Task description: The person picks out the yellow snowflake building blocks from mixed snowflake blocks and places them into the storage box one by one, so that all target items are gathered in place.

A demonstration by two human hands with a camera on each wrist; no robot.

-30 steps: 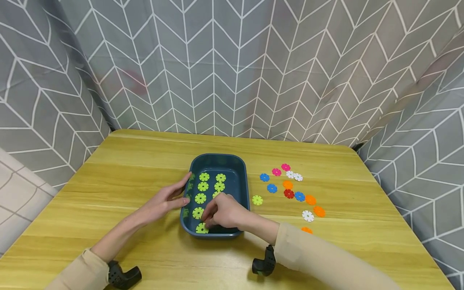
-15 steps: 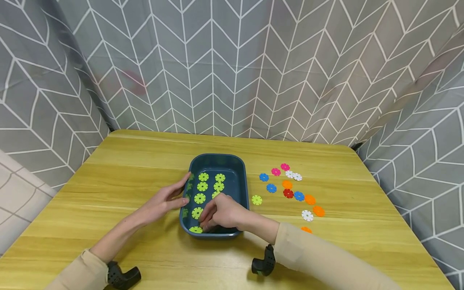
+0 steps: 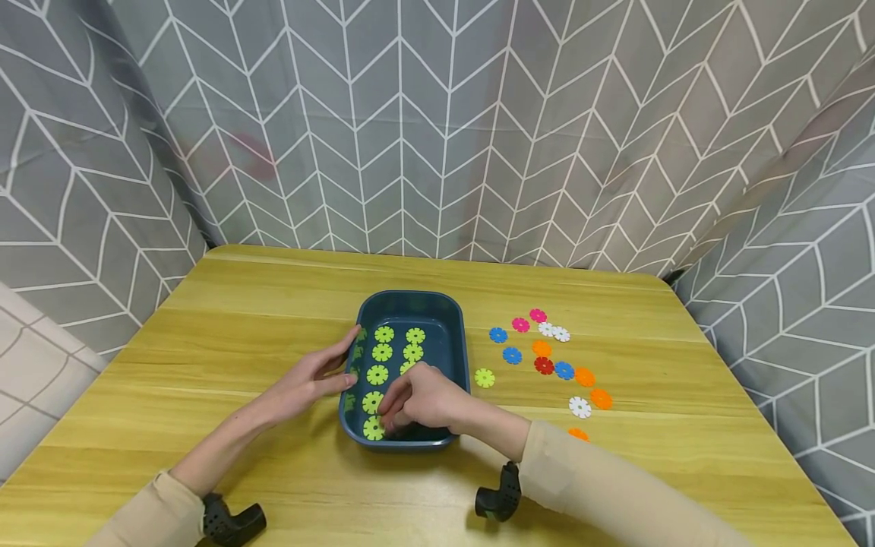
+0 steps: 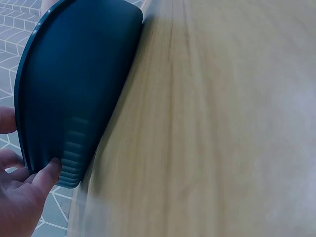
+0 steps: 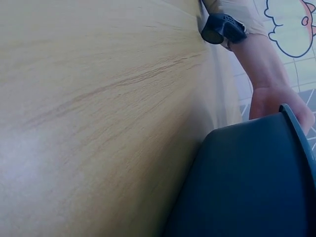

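A dark blue plastic bin (image 3: 456,334) stands on the table. My left hand (image 3: 321,377) grips its left side; in the left wrist view the thumb (image 4: 48,174) presses on the bin's outer wall. Inside, yellow-green notched toy discs (image 3: 377,374) form two columns. My right hand (image 3: 420,399) reaches over the right rim, fingers bent down at the near-left part of the floor. Its fingertips pinch at the right edge of the nearest yellow-green disc (image 3: 373,428). That hand hides part of the second column. In the right wrist view the bin wall (image 5: 247,182) fills the lower right corner.
One yellow-green disc (image 3: 484,377) lies just right of the bin. Farther right are scattered blue (image 3: 512,355), pink (image 3: 521,324), white (image 3: 579,407), orange (image 3: 601,399) and red (image 3: 544,365) discs. A patterned grey curtain (image 3: 437,129) hangs behind the wooden table (image 3: 273,304).
The nearest yellow-green disc slid left, looking tilted half a second ago, and now lies flatter in line with the left column. My right fingertips shifted slightly with it. The left hand stayed put.
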